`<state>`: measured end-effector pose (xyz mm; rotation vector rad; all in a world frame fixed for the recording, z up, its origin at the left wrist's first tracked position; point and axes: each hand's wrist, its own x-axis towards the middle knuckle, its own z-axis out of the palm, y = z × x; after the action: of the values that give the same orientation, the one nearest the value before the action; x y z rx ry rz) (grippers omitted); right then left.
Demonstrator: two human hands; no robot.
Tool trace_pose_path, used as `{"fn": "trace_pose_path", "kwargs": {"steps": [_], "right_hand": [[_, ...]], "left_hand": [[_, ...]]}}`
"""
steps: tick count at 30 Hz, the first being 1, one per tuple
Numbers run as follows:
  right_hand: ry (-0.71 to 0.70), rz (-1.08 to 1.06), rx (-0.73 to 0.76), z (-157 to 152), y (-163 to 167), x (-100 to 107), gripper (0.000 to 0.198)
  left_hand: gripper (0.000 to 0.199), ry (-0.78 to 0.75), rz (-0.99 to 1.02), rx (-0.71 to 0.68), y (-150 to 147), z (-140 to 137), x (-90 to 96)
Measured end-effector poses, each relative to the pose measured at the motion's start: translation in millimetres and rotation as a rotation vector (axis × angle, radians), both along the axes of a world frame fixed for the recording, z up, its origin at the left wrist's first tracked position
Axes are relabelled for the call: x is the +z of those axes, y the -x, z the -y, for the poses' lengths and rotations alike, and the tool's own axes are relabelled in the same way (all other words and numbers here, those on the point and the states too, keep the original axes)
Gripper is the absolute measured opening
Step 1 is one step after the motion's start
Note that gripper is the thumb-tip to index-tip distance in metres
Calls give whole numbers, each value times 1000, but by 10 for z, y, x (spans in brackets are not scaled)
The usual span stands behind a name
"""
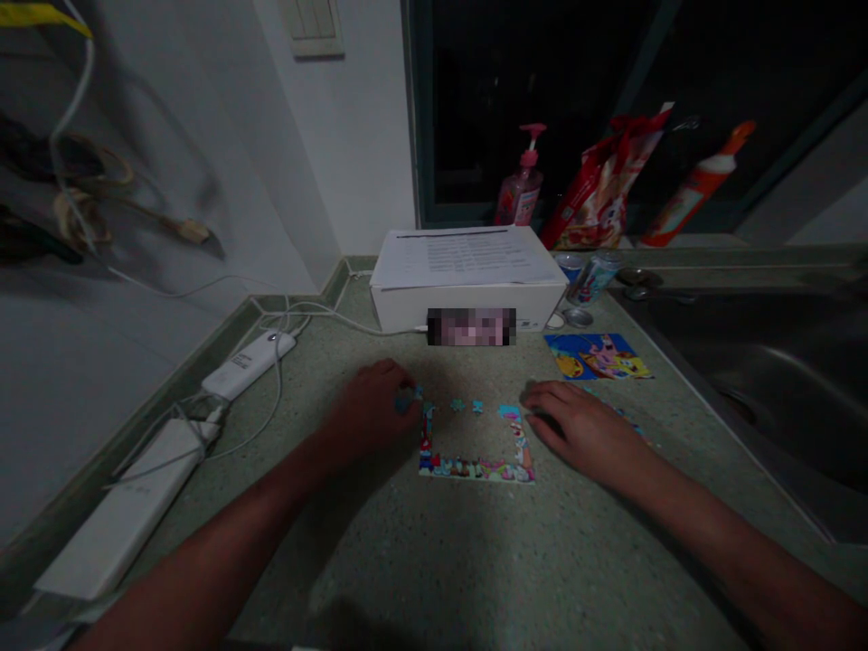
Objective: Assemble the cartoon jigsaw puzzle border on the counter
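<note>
A partly built jigsaw frame [475, 470] lies on the counter, with its left, bottom and right borders joined. My left hand [372, 402] is at its upper left corner, finger and thumb curled around a small blue puzzle piece [419, 392]. More blue shows between those fingers, too dim to make out. Along the top gap lie two loose blue pieces, one greenish [457, 405] and one lighter [477, 407]. Just right of the frame my right hand [573, 420] rests palm down, fingers stretched and thumb apart. Several loose pieces [627, 420] show partly behind it.
A cartoon picture card [600, 355] lies beyond my right hand. Behind stands a white box [467, 294] with papers on top and a blurred-out object before it. Cans [595, 276] and a sink [759, 362] are right; power strips [128, 506] with cables lie left.
</note>
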<state>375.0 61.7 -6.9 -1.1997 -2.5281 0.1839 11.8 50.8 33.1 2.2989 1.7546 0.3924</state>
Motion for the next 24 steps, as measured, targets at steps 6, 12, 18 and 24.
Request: {"fn": "trace_pose_path", "kwargs": {"steps": [6, 12, 18, 24], "right_hand": [[0, 12, 6, 9, 9, 15, 18], [-6, 28, 2, 12, 8, 18, 17], [-11, 21, 3, 15, 9, 9, 18], [0, 28, 0, 14, 10, 10, 19]], "left_hand": [[22, 33, -3, -92, -273, 37, -78], [19, 22, -26, -101, -277, 14, -134], [19, 32, -38, -113, -290, 16, -155], [20, 39, -47, -106, -302, 24, -153]]}}
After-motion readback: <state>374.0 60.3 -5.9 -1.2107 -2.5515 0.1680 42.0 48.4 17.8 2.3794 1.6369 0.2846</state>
